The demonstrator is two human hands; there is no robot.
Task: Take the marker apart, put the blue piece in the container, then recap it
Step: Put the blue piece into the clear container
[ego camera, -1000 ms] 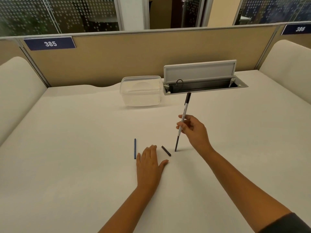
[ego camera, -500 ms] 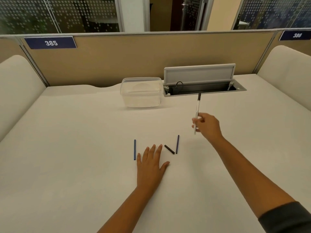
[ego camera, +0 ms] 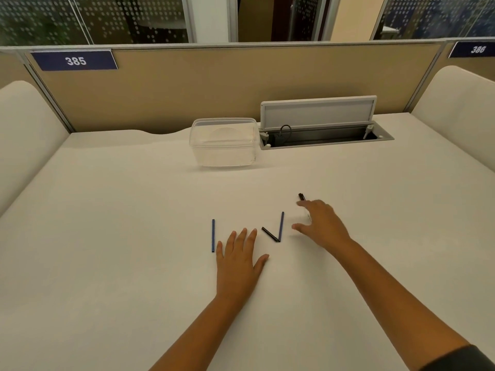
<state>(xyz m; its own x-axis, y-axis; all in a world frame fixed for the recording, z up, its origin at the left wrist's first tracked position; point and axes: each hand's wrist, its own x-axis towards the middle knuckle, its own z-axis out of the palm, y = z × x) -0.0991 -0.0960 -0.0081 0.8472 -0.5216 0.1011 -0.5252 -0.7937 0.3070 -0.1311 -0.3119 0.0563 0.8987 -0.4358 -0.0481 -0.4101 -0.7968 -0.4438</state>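
Note:
Two thin blue pieces lie on the white table: one blue piece (ego camera: 213,235) left of my left hand, a second blue piece (ego camera: 281,226) between my hands. A short black cap piece (ego camera: 270,234) touches the second one's near end. The marker body (ego camera: 302,197) lies on the table, its black end poking out beyond my right hand (ego camera: 320,224), which hovers over it with fingers spread. My left hand (ego camera: 238,259) rests flat on the table, holding nothing. The clear plastic container (ego camera: 223,141) stands at the back, apart from both hands.
An open cable hatch (ego camera: 321,135) with a raised lid sits in the table right of the container. A tan partition runs along the back edge. Cushioned white dividers flank the table on both sides.
My right hand lifted the marker body off the second blue piece, leaving that piece on the table, then lowered the body flat to the right and opened. My left hand stayed put.

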